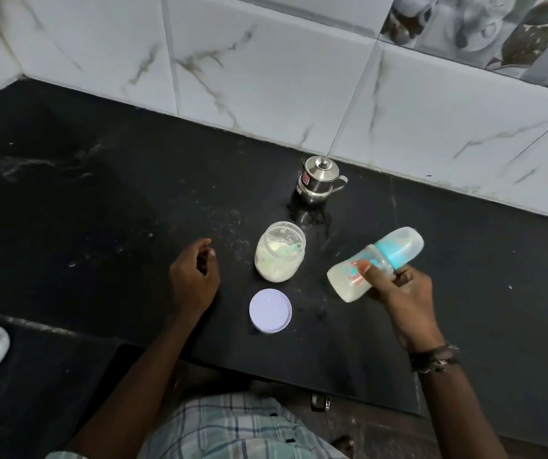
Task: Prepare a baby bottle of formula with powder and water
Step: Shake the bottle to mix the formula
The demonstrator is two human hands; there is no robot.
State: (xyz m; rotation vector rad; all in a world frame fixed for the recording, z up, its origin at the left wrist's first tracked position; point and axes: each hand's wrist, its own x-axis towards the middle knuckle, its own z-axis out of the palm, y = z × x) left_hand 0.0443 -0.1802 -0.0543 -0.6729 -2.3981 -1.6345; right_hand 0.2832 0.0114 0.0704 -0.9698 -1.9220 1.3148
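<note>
Above the counter (pixel 100 193), right hand (pixel 398 289) grips tilted capped bottle (pixel 358 273); left hand's (pixel 193 276) grip loose, empty.

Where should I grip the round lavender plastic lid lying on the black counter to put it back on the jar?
Pinch the round lavender plastic lid across its rim from straight above. It lies flat on the black counter, so only its edge offers purchase. The idle left hand is nearest.
</note>
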